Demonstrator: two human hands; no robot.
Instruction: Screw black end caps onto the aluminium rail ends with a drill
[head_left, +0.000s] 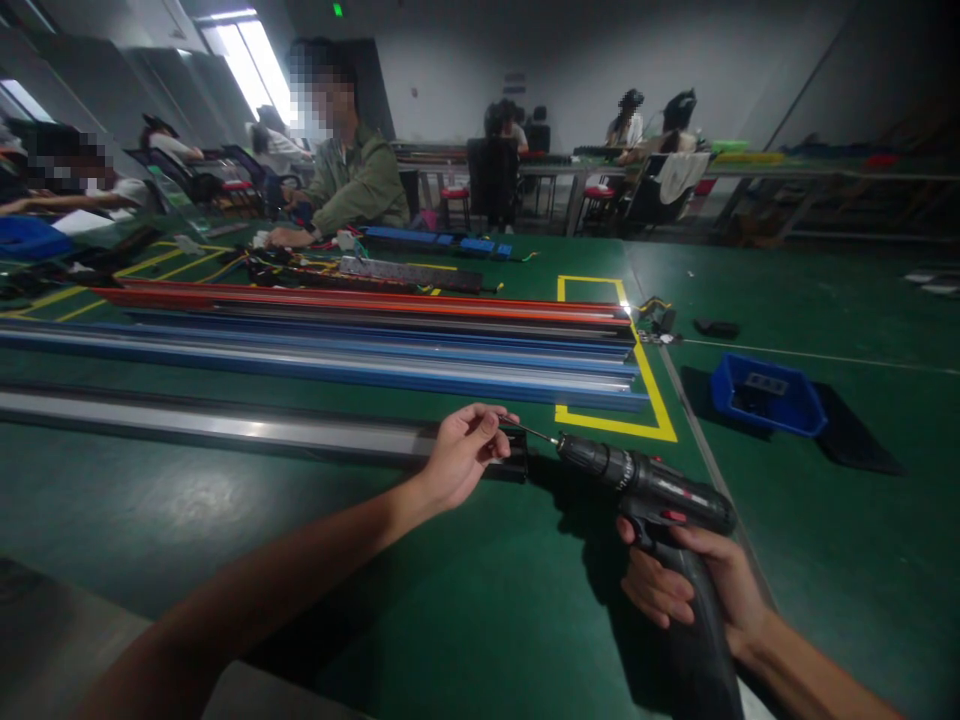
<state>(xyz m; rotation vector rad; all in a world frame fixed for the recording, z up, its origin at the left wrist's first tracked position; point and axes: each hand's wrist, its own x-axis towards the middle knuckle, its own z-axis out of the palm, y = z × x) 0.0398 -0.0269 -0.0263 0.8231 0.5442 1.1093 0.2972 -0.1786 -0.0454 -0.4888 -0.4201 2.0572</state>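
Observation:
My right hand point(675, 585) is wrapped round the handle of a black cordless drill point(645, 480), its index finger by the trigger. A long thin driver bit point(536, 433) points left from the chuck. My left hand point(469, 455) pinches the bit's tip between thumb and fingers; whether a small screw is also there, I cannot tell. Just behind and below that hand is the end of a long grey metal profile point(300, 432) with a dark end piece point(517, 465), lying on the green table point(465, 610).
Blue profiles point(450, 365) and orange-red profiles point(420, 300) lie farther back, their right ends within a yellow tape outline point(660, 415). A blue bin point(769, 395) with dark parts stands at right. Across the table, a person in a green jacket point(364, 185) sits near wired parts.

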